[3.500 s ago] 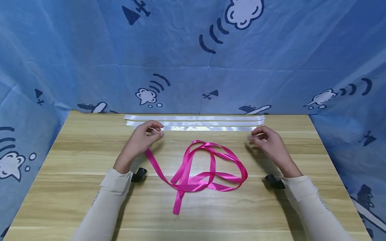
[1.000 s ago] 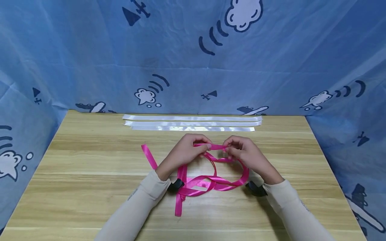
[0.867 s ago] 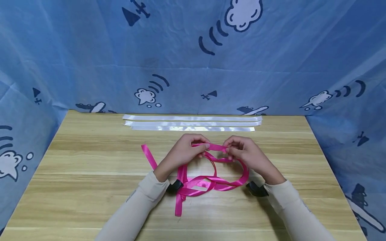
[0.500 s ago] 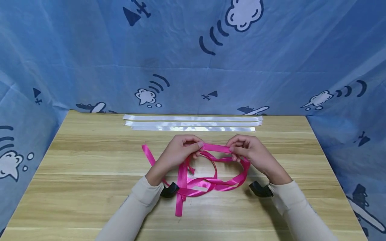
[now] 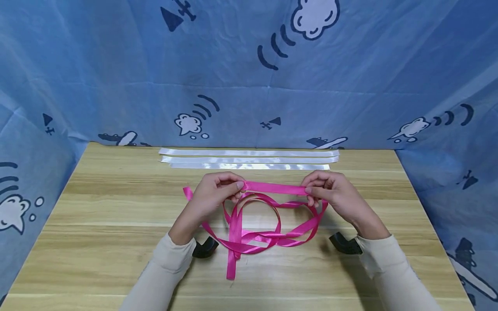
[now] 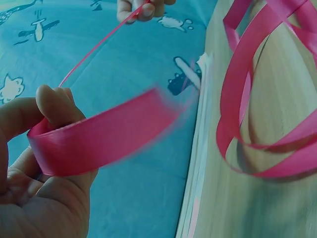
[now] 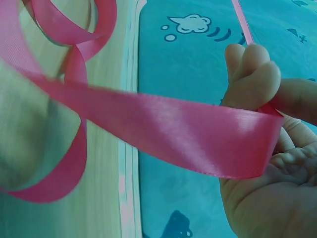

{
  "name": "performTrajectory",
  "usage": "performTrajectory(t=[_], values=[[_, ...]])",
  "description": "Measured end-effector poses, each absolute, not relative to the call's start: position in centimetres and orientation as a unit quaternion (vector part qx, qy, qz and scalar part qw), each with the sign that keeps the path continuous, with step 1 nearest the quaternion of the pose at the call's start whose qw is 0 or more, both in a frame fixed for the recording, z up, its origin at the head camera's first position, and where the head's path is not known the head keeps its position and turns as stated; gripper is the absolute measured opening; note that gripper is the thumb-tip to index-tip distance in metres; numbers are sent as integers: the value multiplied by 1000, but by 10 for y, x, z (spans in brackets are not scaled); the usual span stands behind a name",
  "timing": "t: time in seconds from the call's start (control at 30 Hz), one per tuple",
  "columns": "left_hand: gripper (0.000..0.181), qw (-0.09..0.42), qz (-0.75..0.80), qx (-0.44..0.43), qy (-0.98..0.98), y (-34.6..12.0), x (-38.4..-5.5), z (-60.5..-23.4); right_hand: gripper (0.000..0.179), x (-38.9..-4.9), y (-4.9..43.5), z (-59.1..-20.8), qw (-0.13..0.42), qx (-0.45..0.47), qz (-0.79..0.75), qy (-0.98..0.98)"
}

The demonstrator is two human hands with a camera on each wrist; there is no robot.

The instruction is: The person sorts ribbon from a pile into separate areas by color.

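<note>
A long pink satin ribbon (image 5: 274, 188) is stretched nearly level between both hands in the head view. My left hand (image 5: 218, 192) pinches it between thumb and fingers at the left end of this span. At the other end my right hand (image 5: 332, 192) pinches the ribbon the same way. The left wrist view shows a blurred length of ribbon (image 6: 106, 131) trailing from the left fingers. In the right wrist view a broad ribbon length (image 7: 188, 134) runs from the right fingers back toward the table. Below the hands, the remaining ribbon lies in loose, overlapping loops.
Three white glossy strips (image 5: 249, 160) lie parallel along the back of the wooden table (image 5: 116, 259). Behind them hangs a blue printed cloth (image 5: 233, 65), which also covers both sides. One ribbon end points toward the front of the table, another toward the left.
Far apart at first, the hands came together at the ribbon. Over the last second they have drawn apart again, the left going left and the right going right, lengthening the span between them.
</note>
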State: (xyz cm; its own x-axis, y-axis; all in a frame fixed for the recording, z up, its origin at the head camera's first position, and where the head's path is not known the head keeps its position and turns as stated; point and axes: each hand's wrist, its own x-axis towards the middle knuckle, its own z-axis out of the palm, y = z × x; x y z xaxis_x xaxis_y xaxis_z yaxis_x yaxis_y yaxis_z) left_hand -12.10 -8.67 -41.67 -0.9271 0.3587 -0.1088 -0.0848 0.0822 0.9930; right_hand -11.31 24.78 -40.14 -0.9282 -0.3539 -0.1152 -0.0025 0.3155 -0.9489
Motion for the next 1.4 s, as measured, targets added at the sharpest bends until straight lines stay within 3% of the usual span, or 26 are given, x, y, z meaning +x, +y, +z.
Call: performTrajectory(t=[1.07, 1.3, 1.4], values=[[28, 84, 688, -11, 721, -160, -116, -412, 10, -112, 266, -392, 133, -113, -597, 783], [10, 62, 721, -25, 690, -179, -113, -409, 11, -110, 272, -391, 123, -93, -583, 797], [11, 52, 742, -23, 668, -187, -112, -408, 11, -109, 275, -391, 122, -89, -593, 791]])
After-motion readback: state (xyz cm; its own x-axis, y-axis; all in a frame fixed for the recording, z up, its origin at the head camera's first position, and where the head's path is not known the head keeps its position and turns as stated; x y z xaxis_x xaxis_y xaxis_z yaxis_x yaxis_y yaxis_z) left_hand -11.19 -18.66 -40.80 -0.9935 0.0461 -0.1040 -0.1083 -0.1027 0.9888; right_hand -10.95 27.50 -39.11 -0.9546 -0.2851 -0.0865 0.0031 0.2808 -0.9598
